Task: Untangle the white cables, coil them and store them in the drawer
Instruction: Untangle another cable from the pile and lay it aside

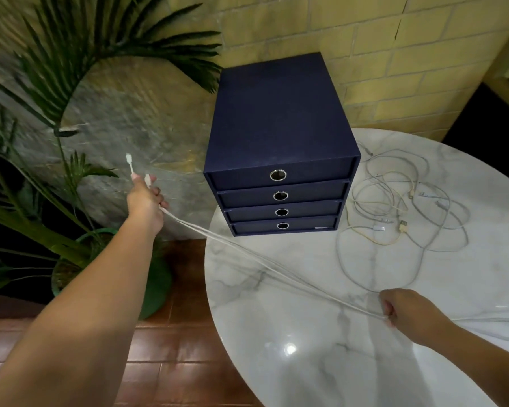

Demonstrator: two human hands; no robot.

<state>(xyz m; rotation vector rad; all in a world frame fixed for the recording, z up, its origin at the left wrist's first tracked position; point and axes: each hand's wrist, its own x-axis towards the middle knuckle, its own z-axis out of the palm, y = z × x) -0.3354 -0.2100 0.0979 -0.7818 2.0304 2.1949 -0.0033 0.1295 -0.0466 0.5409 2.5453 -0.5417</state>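
White cable point(218, 235) taut between left hand point(145, 198) and right hand point(406, 311), both grips clenched round it.

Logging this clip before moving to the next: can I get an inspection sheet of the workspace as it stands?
Surface: round white marble-look table, glossy, with a light glare.
Job's things: dark blue drawer unit on the table, four drawers, all shut.
Clutter: nothing seen.
Hands: left hand, out past the table edge, grips the stretched strands, connector ends sticking up above it; right hand, over the table, grips them too.
Cables: the stretched strands run taut between the hands; a loose tangle lies on the table to the right of the drawer unit.
Surroundings: potted plant at left, brick wall behind, tiled floor.
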